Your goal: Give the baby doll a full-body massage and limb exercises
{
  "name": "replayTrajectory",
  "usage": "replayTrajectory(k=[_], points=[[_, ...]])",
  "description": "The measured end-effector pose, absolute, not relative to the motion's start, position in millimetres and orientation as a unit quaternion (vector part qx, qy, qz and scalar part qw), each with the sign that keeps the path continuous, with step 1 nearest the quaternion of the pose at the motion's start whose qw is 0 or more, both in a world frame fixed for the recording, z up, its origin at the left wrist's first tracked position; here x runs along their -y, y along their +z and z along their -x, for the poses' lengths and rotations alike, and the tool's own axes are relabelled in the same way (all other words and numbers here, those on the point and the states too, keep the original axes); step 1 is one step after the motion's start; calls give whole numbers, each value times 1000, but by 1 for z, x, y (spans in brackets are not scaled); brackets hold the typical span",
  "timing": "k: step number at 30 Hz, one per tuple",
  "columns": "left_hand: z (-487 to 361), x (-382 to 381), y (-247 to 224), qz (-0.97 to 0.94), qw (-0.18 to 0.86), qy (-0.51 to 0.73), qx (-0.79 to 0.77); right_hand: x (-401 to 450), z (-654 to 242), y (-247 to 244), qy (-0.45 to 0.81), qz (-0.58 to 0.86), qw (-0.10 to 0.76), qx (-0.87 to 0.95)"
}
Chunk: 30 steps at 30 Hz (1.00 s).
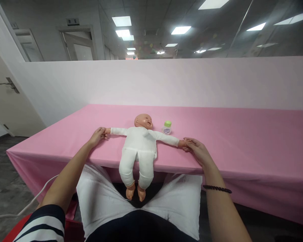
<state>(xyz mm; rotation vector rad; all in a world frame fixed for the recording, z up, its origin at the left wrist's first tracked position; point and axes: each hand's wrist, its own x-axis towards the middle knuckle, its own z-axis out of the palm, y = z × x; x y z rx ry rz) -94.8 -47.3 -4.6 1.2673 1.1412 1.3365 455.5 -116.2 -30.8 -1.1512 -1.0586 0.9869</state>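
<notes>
A baby doll (140, 143) in a white long-sleeved suit lies on its back on the pink-covered table (242, 141). Its legs hang over the front edge, and its head is turned to the right. Both doll arms are stretched out sideways. My left hand (98, 135) is closed around the doll's hand on the left. On the other side, my right hand (196, 148) grips the doll's other hand between thumb and fingers. Beside the doll's head stands a small clear bottle (167, 128) with a green cap, touched by neither hand.
A white wall (181, 84) with a glass pane above it runs behind the table. At the left is a door (12, 90) with a metal handle. A white cable (25, 209) crosses the lower left, near a red seat (73, 230).
</notes>
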Motion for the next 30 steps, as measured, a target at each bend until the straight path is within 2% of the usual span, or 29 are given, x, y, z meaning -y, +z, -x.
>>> replayTrajectory(k=[7,16,30], points=[[92,52,-2,-528,425,546,-492,116,-456,-32,397,518,590,474],[91,50,-1,-500,465,555,-474,113,-458,-36,405,503,602,468],[89,53,2,-499,464,555,-478,114,-457,-34,416,508,595,464]])
